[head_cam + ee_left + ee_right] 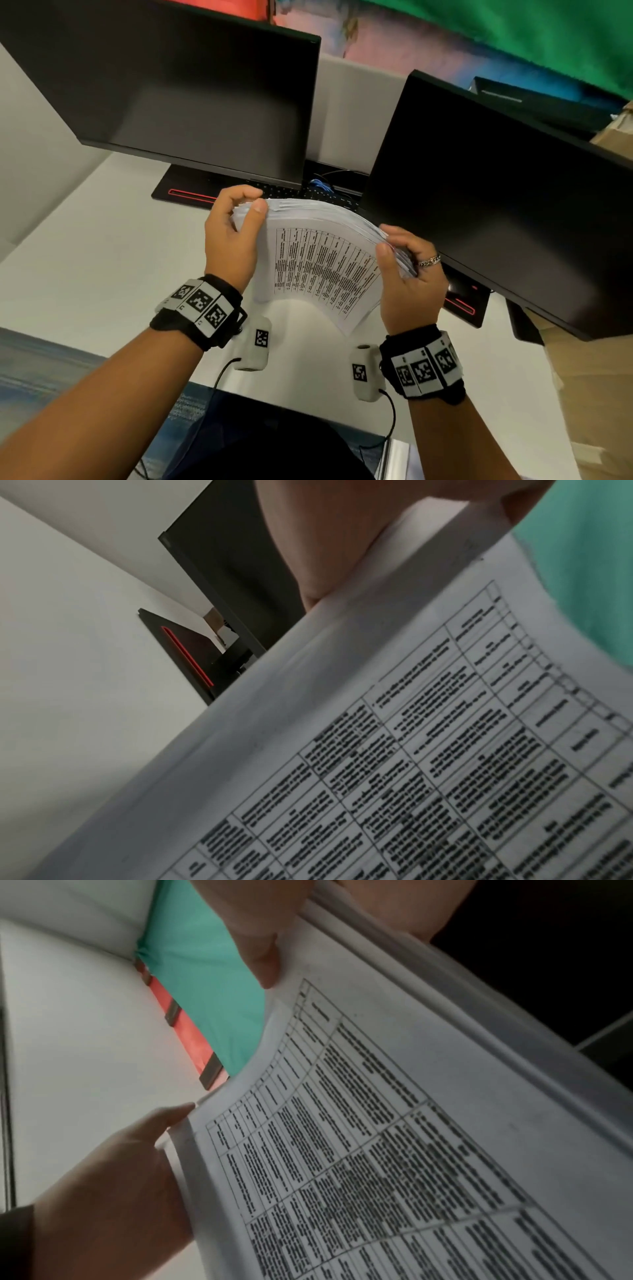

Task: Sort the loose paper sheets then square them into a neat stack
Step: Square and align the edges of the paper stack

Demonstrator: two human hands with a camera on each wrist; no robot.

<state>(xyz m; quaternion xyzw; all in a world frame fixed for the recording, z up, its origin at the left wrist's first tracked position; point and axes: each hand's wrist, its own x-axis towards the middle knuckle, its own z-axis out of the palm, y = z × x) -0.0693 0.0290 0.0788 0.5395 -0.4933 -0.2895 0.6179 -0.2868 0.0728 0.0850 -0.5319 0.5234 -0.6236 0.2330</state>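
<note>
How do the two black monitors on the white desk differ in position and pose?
The left black monitor stands farther back, behind the left hand; the right black monitor stands nearer and reaches beside the right hand. The left monitor's red-striped base shows fully; the right one's is partly hidden. Both screens are dark.

An office workstation: two dark monitors [191, 92] [496, 192] stand side by side on a white desk [85, 260], backed by a pale partition panel [349, 113]. A black keyboard [284, 190] and tangled cables [322, 186] lie between the screens, with cardboard boxes [613, 133] at the right edge.
</note>
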